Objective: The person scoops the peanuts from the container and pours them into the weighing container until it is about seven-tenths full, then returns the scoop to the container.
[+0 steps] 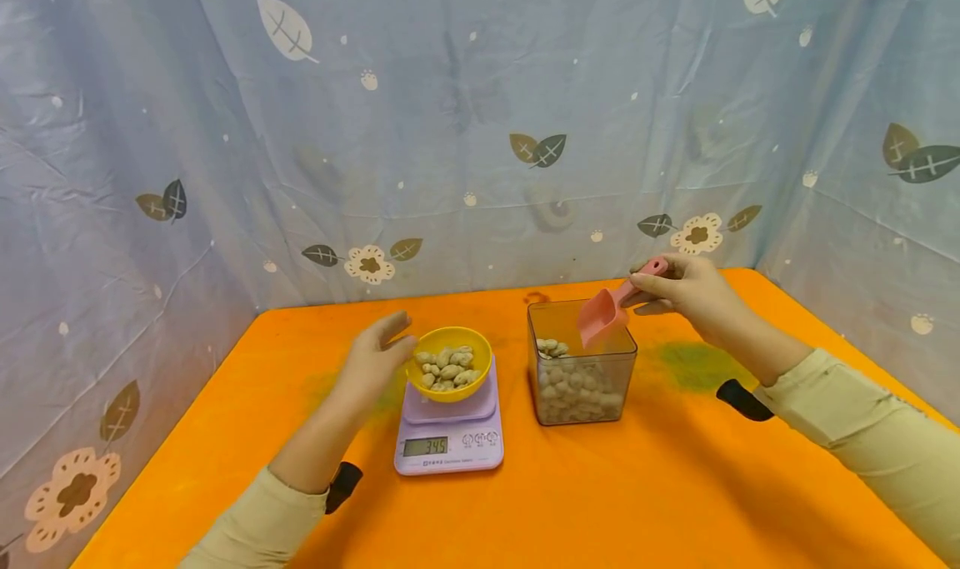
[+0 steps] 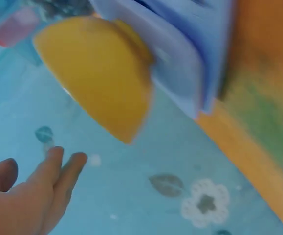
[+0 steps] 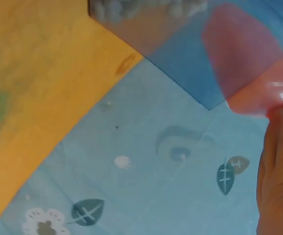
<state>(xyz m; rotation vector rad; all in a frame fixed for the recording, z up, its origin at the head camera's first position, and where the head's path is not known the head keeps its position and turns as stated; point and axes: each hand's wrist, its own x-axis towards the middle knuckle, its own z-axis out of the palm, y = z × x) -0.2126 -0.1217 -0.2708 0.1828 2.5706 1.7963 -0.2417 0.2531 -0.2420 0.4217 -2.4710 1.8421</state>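
A yellow bowl [image 1: 450, 392] with peanuts [image 1: 448, 367] in it sits on a lilac kitchen scale [image 1: 450, 461], whose display reads 345, any decimal point being too small to tell. Just left of the bowl, my left hand [image 1: 369, 361] hangs with relaxed fingers, apart from the rim in the left wrist view. My right hand [image 1: 693, 292] grips a pink scoop [image 1: 603, 315] by its handle. The scoop's head tilts down into the mouth of a clear, smoky container [image 1: 626, 377], which holds more peanuts [image 1: 573, 390]. No peanuts show in the scoop.
Orange cloth [image 1: 570, 494] covers the table, with a greenish patch [image 1: 697, 365] right of the container. A patterned curtain [image 1: 450, 136] encloses the back and both sides. Between the scale and the container lies a narrow gap. Dark bands show at both cuffs.
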